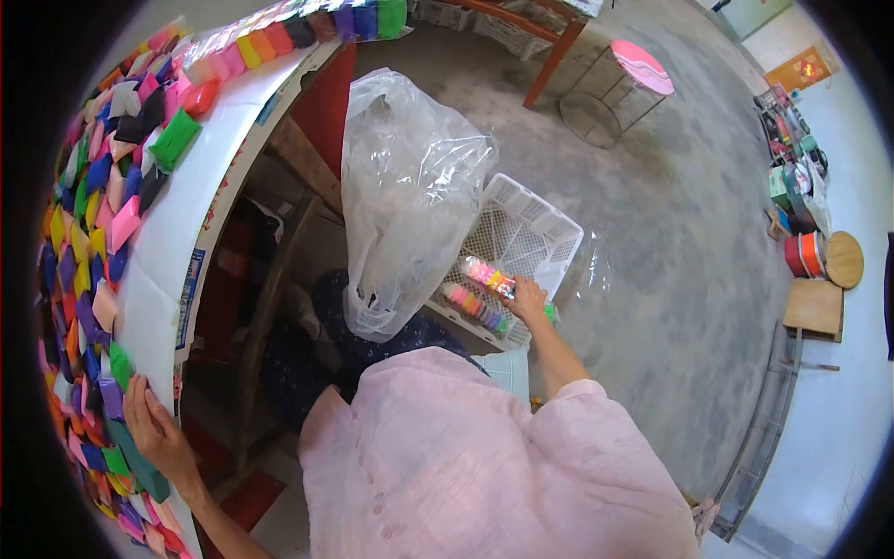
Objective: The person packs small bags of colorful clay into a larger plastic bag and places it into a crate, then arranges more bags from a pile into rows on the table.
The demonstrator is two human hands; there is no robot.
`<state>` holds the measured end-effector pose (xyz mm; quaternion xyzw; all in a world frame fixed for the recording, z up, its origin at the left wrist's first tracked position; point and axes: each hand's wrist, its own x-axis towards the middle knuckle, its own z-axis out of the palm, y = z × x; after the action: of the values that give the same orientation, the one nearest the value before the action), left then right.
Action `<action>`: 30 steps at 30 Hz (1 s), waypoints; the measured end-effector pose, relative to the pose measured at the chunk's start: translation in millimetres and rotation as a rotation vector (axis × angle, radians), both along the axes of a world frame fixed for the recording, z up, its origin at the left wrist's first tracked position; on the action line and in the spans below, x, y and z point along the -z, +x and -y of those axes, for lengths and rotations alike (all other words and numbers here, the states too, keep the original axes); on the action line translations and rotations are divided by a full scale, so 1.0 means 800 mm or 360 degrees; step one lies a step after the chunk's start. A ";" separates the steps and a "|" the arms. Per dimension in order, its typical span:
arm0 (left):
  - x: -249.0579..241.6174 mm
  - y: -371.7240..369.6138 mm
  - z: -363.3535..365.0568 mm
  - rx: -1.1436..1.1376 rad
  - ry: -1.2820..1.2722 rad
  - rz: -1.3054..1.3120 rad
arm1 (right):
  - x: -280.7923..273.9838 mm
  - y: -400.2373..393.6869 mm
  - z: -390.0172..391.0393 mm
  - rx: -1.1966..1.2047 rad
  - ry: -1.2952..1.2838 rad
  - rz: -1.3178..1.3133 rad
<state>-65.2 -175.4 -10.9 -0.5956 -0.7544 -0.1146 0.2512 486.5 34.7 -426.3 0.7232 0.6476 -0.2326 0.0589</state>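
Note:
My right hand (529,300) is closed around a long clear pack of colourful pieces (489,276), holding it over the white plastic basket (568,224). A similar multicoloured pack (475,306) lies in the basket beside it. On the table's edge rests my left hand (154,433), fingers stretched out and empty. It touches or lies close to a heap of small wrapped blocks (79,270) in many colours; a purple block (112,398) is right by its fingertips. A large clear plastic bag (400,177) stands between the table and the basket.
Another long row of coloured blocks in clear wrap (270,42) lies at the table's far end. A pink-topped stool (641,67) stands on the concrete floor. Along the right wall are a wooden board (813,306), ribbon-like rolls (803,254) and assorted goods.

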 end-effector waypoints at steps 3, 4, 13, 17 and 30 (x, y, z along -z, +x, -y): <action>-0.001 0.003 0.000 -0.0005 0.0009 0.0026 | 0.004 -0.004 -0.007 -0.0071 -0.0051 0.0046; -0.001 0.003 0.000 -0.0002 0.0005 0.0032 | 0.003 -0.003 -0.005 -0.0087 -0.0134 0.0102; -0.002 0.006 -0.003 0.0007 0.0023 0.0056 | 0.036 0.068 0.062 0.0129 -0.0641 0.0139; -0.002 0.011 -0.006 -0.0001 0.0064 0.0120 | 0.061 0.101 0.083 0.0149 -0.0578 0.0007; -0.013 0.027 -0.009 0.0024 0.0179 0.0126 | -0.003 -0.002 0.046 -0.0303 -0.0470 -0.0223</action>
<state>-43.4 -167.9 -0.1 -0.5811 -0.7516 -0.1822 0.2533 485.0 -2.4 -423.5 0.6242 0.6745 -0.3682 0.1409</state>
